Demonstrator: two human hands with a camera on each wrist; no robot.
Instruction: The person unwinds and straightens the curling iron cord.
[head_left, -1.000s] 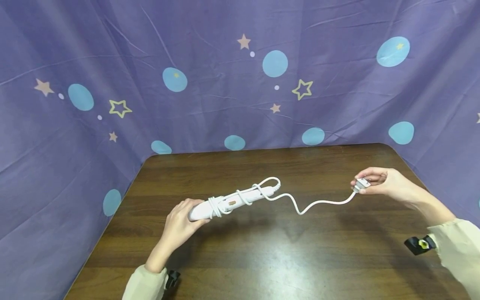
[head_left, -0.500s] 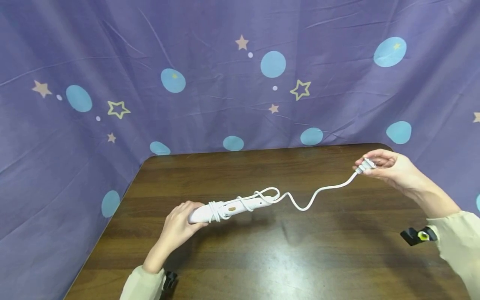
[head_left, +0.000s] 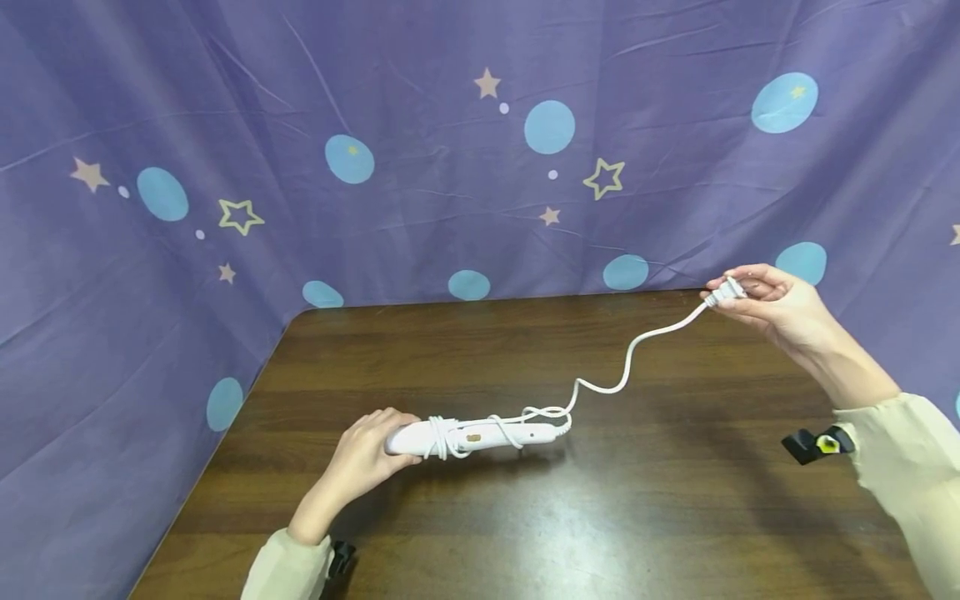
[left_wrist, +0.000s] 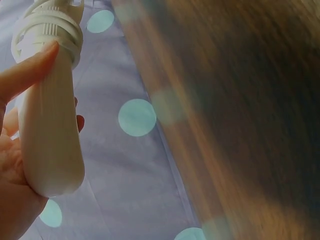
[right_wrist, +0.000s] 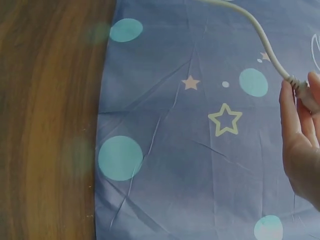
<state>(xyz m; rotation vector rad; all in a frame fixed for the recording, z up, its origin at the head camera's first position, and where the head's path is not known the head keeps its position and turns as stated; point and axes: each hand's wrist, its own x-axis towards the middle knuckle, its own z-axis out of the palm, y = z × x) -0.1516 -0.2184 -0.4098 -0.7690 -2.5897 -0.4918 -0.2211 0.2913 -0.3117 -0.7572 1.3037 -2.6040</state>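
Left hand (head_left: 363, 454): fingers and thumb wrap the blunt end of a white appliance (head_left: 489, 438), held over the brown table (head_left: 375, 358). The appliance's long axis runs crosswise from this grip, its narrow end pointing to the person's right. Right hand (head_left: 797, 315): farther from the appliance and well out to the right, it pinches the plug (head_left: 726, 292). Between them, the cord (head_left: 667, 330), partly wound round the appliance, slants up in slack bends.

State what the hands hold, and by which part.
Left hand: the white appliance, by its rounded end. Right hand: the cord, by its plug.
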